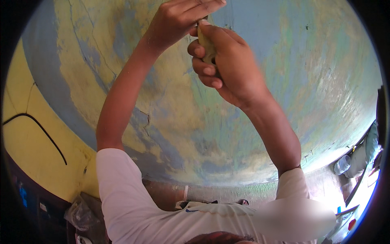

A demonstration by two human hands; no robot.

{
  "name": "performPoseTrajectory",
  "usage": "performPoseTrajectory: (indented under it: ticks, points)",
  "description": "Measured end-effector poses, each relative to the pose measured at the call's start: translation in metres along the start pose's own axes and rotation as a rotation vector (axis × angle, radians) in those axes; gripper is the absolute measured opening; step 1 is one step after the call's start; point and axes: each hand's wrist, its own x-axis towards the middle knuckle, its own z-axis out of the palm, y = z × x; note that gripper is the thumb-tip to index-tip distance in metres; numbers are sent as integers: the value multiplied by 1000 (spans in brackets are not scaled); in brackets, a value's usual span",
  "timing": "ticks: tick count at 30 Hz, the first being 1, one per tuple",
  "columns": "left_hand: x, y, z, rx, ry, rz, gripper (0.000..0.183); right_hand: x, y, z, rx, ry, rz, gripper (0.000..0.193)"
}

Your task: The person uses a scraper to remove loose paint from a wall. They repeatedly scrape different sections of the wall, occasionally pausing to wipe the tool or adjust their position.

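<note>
Both of my arms are raised in front of a wall (195, 134) with worn blue, green and yellow paint. My right hand (229, 67) is wrapped around a small tan object (207, 46), with its fingers curled over the object's front. My left hand (178, 18) comes in from the left, and its fingertips close on the object's upper end. My fingers hide most of the object, so I cannot tell what kind of thing it is. White short sleeves (122, 191) cover my upper arms.
A black cable (40, 126) runs down the yellow wall section at the left. A crumpled clear plastic bag (79, 213) lies at the lower left. Dark footwear (195, 203) sits on the floor by the wall's foot. A clear plastic jar (342, 164) stands among clutter at the right.
</note>
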Motion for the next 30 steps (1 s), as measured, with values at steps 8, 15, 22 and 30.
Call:
performPoseTrajectory:
  ticks: [8,15,22,30]
  points:
    - [0,-3,5,-21,-12,5,28,7,0,-4,-27,-64,-138,28]
    - [-4,-12,2,130,-37,78,30,13,4,-11,-150,-85,-238,31]
    - [-69,133,-18,-102,-278,109,46,-113,87,-75,-315,-25,127,35]
    - [-101,215,-45,-483,-224,65,39,-164,118,-97,-199,207,305,32]
